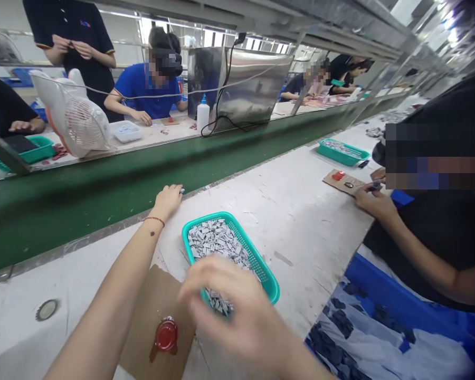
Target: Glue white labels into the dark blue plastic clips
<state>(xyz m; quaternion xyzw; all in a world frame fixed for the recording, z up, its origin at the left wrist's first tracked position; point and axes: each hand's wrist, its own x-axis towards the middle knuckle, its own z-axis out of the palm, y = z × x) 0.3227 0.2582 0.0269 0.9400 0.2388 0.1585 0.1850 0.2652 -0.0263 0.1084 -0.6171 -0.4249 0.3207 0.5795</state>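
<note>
My left hand (pixel 168 201) reaches across to the far edge of the white table, its fingers closed on a small grey piece (pixel 182 191) that shows only in part. Smeared by motion, my right hand (pixel 233 301) is over the near part of a green basket (pixel 269 274); whether it holds anything is unclear. Many small grey and white pieces (pixel 217 237) fill this basket. Under my left forearm lies a brown cardboard sheet (pixel 142 322), bearing a round red container (pixel 167 336) with red smears around it.
A ridged metal disc (pixel 47 310) sits at left on the white table (pixel 277 211). Beyond a green strip (pixel 114 195), co-workers sit by a fan (pixel 77 119), a white bottle (pixel 203 115) and a metal box (pixel 249 87). At right, another person works near a second green basket (pixel 342 153).
</note>
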